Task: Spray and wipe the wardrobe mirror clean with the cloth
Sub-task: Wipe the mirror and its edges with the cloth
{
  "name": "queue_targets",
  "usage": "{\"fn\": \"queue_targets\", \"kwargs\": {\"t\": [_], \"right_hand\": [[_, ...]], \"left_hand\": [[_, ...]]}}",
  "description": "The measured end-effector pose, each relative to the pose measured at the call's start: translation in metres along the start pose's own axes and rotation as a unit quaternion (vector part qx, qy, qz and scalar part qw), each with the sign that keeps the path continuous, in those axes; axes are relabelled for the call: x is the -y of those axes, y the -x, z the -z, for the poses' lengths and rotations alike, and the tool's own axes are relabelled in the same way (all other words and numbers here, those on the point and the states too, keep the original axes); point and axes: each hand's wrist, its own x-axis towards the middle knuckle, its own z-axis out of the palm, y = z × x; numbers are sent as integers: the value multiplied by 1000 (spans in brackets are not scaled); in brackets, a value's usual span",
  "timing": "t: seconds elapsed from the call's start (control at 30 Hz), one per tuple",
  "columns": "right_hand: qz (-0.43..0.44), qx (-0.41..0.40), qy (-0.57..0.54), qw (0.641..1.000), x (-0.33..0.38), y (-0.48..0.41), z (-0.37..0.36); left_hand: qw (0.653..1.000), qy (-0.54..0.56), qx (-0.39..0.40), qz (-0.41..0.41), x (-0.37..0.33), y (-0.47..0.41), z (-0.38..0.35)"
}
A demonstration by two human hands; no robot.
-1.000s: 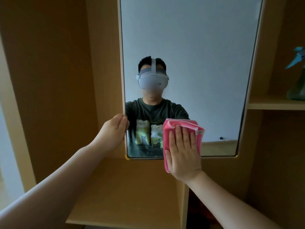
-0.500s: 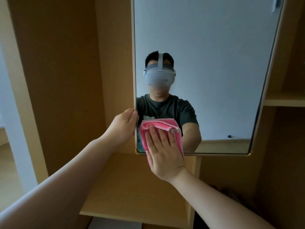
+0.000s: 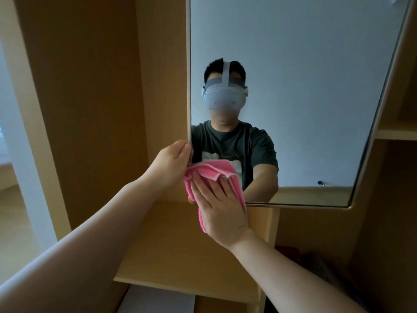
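Note:
The wardrobe mirror (image 3: pixel 304 64) is a tall framed panel filling the upper right of the head view. My left hand (image 3: pixel 172 160) grips its left edge near the bottom, fingers curled round the frame. A folded pink cloth (image 3: pixel 216 171) lies flat against the mirror's lower left corner. My right hand (image 3: pixel 216 206) presses on the cloth with straight, spread fingers. The cloth's left end touches my left hand. The mirror reflects a person wearing a headset and a dark T-shirt. No spray bottle is in view.
A wooden shelf board (image 3: pixel 180 245) runs below the mirror, with a wooden side panel (image 3: pixel 90 98) at left. Another shelf (image 3: pixel 397 132) sits at the right edge. Dark items (image 3: pixel 316 263) lie low at the right. A bright doorway opens at far left.
My right hand slid the pink cloth leftward along the mirror's bottom edge until it reached the lower left corner beside my left hand. The view shifted left, and the spray bottle left the frame.

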Motion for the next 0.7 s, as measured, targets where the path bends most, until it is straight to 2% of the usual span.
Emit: {"fn": "queue_targets", "kwargs": {"t": [0.2, 0.33, 0.47, 0.6, 0.7], "right_hand": [[44, 33, -40, 998, 7, 23, 8], [79, 22, -65, 995, 8, 25, 18], [79, -19, -144, 986, 6, 11, 32], [35, -13, -218, 975, -1, -13, 55], [-43, -6, -295, 955, -6, -37, 79]], "left_hand": [[1000, 20, -7, 6, 2, -2, -1], [999, 30, -13, 7, 5, -2, -1], [1000, 17, -15, 1, 3, 1, -1], [999, 44, -30, 5, -8, 1, 11], [997, 4, -67, -48, -24, 1, 34]]}}
